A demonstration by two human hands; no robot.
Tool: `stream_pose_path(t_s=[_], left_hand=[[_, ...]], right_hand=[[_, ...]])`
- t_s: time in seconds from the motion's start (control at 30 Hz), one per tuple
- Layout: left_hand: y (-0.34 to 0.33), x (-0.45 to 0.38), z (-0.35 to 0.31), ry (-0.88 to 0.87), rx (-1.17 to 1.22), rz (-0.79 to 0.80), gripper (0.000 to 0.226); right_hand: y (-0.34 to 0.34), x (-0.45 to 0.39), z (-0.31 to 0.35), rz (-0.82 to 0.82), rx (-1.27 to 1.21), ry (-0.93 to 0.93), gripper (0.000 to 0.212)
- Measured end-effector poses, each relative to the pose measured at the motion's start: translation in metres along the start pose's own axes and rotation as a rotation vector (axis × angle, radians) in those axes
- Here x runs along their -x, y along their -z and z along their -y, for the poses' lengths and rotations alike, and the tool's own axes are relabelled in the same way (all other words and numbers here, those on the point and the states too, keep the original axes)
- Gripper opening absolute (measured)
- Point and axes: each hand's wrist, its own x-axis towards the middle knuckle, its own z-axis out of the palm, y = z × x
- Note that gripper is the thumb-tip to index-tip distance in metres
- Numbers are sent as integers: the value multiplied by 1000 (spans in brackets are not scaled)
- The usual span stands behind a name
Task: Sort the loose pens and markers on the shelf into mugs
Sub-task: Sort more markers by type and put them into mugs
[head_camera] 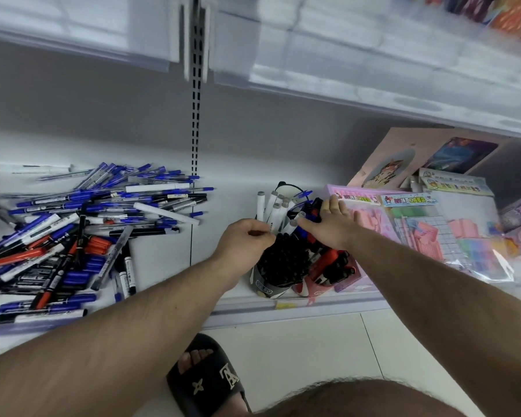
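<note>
A big loose pile of blue, black, red and white pens and markers (82, 224) covers the left of the white shelf (223, 206). In the middle stand mugs: a front mug (265, 288) packed with black pens, a red and white mug (309, 288) with red markers, and behind them a bunch of white grey-capped markers (272, 206) standing upright. My left hand (245, 240) has its fingers curled and pinches the lower part of a white marker. My right hand (333, 225) reaches over the mugs, fingers stretched left, fingertips touching a grey-capped white marker (294, 222) beside blue and black markers (312, 209).
Pink packets of stationery (418, 233) and picture cards (403, 167) fill the shelf to the right of the mugs. An upper shelf (373, 70) overhangs. A slotted upright (195, 115) runs down the back wall. Below the shelf edge, a foot in a black sandal (205, 377) stands on white floor tiles.
</note>
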Motion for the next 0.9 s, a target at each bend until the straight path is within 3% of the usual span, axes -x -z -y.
stream_pose_path(t_s=[0.13,0.27,0.43,0.57,0.77,0.83,0.9], left_hand=[[16,11,-17,-71,-138,71,17],[67,27,-33,-68,-429,147,31],[138,37,-47,-54,-513,91,20],[178,35,-42,-41,-508,17,20],[242,29,-14,20,-532,-28,24],[259,25,-3,26,-536,-46,26],[272,21,6,38,-479,-85,29]], right_hand=[[14,24,45,-77,-3,247,85],[28,52,101,-27,44,459,72],[31,78,177,33,55,616,71],[21,64,221,79,86,658,52],[-17,2,252,73,276,610,45],[-31,-20,262,52,336,597,51],[-41,-42,277,19,398,580,81]])
